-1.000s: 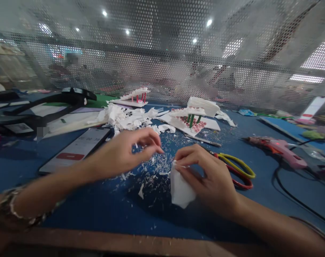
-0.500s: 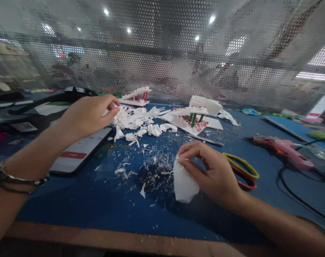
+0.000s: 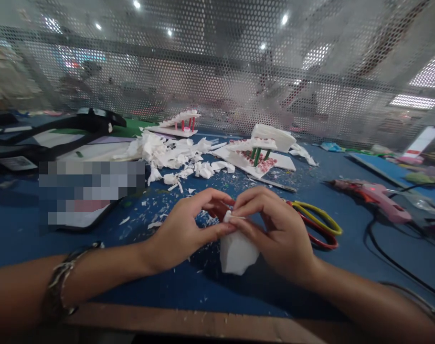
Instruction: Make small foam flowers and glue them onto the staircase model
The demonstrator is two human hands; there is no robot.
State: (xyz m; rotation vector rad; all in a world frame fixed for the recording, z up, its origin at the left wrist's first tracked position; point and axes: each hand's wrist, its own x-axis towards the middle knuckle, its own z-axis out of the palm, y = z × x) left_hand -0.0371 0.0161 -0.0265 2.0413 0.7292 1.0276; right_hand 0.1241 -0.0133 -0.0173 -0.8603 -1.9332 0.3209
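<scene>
Both hands meet over a white foam piece (image 3: 237, 253) held just above the blue table (image 3: 131, 277). My right hand (image 3: 274, 234) grips the piece from the right, thumb and forefinger pinched on its top edge. My left hand (image 3: 185, 231) has its thumb and forefinger closed on the same top edge from the left. Fine white crumbs (image 3: 156, 217) lie scattered on the table under and beyond the hands. A heap of torn white foam scraps (image 3: 167, 155) sits farther back.
A phone (image 3: 84, 200) lies at the left. Scissors with yellow and red handles (image 3: 317, 224) rest right of my hands, a pink glue gun (image 3: 375, 198) with its cable beyond. Small foam models (image 3: 256, 153) stand before a perforated screen (image 3: 217, 71). A black stand (image 3: 59, 129) is at far left.
My left hand went from the hands' spot out to the scrap heap at the back left, then returned to pinch the foam piece. The right hand stayed holding the piece.
</scene>
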